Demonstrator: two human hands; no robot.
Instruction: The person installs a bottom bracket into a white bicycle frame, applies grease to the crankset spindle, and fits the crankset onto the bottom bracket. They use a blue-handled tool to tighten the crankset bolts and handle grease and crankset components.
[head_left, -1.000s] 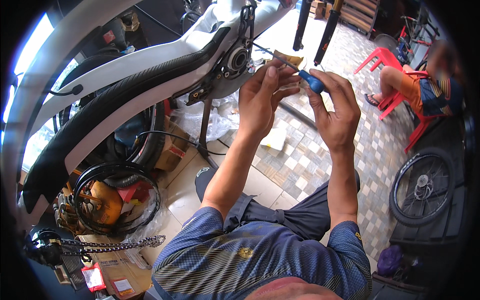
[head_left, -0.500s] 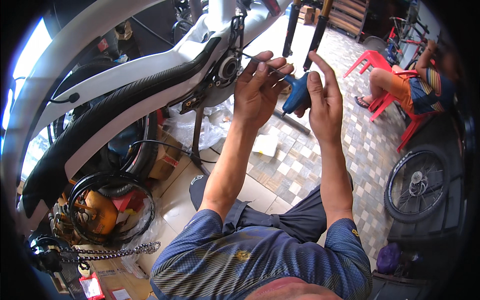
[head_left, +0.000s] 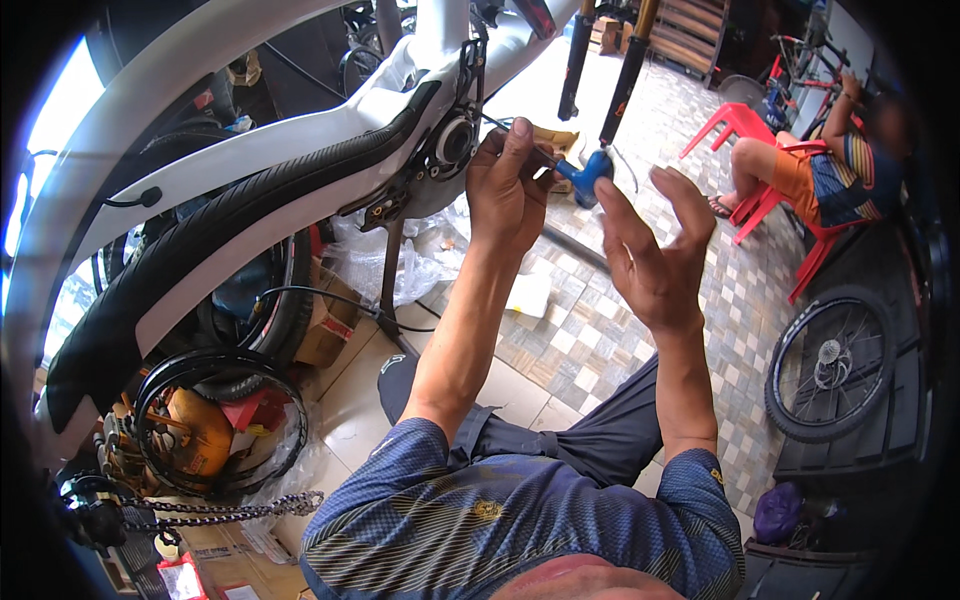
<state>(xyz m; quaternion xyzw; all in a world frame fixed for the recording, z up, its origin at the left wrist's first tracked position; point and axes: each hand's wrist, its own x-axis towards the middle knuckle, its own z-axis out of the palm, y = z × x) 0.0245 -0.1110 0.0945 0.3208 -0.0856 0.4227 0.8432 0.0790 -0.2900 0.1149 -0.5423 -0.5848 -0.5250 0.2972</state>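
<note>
Left hand (head_left: 505, 195) raised at twelve o'clock — blue-handled tool (head_left: 588, 182) gripped by curled fingers, toward one. Right hand (head_left: 655, 268) lifted, fingers spread near tool. Cardboard box (head_left: 326, 338) seen at nine — contents hidden.

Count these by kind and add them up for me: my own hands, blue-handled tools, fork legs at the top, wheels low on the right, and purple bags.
Your own hands: 2 (left hand, right hand)
Blue-handled tool: 1
Fork legs: 2
Wheel low on the right: 1
Purple bag: 1
Total: 7
</note>
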